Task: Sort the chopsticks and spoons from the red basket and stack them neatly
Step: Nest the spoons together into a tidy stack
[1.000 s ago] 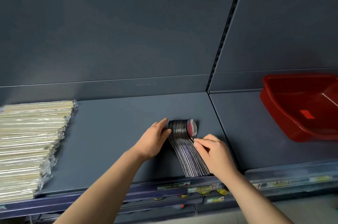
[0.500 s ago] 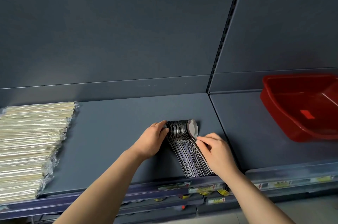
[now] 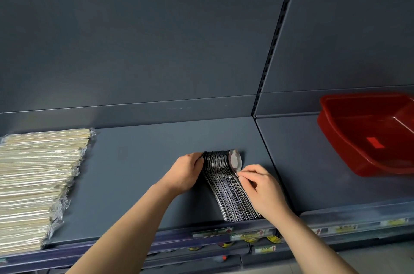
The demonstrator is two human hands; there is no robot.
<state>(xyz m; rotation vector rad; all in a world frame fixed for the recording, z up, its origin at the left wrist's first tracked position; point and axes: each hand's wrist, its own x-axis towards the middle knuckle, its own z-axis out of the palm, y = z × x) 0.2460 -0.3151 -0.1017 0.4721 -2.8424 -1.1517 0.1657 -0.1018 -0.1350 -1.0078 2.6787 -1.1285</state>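
A tight row of metal spoons (image 3: 224, 179) stands on edge on the dark grey shelf (image 3: 139, 161), bowls toward the back, handles reaching the front lip. My left hand (image 3: 186, 173) presses its curled fingers against the left side of the row near the bowls. My right hand (image 3: 262, 188) pinches the neck of the rightmost spoon and lies along the right side of the handles. Wrapped chopsticks (image 3: 38, 179) lie piled at the far left of the shelf. The red basket (image 3: 367, 135) sits on the neighbouring shelf at right, and nothing shows inside it.
A slotted upright (image 3: 275, 38) divides the two shelf bays. Price-label strips (image 3: 251, 232) run along the front edge, with a lower shelf just below. Bare shelf lies between the chopstick pile and the spoons.
The rightmost spoon's bowl has turned from reflecting red to plain silver and sits closer against the row. Both hands have stayed beside the spoons, shifting only slightly.
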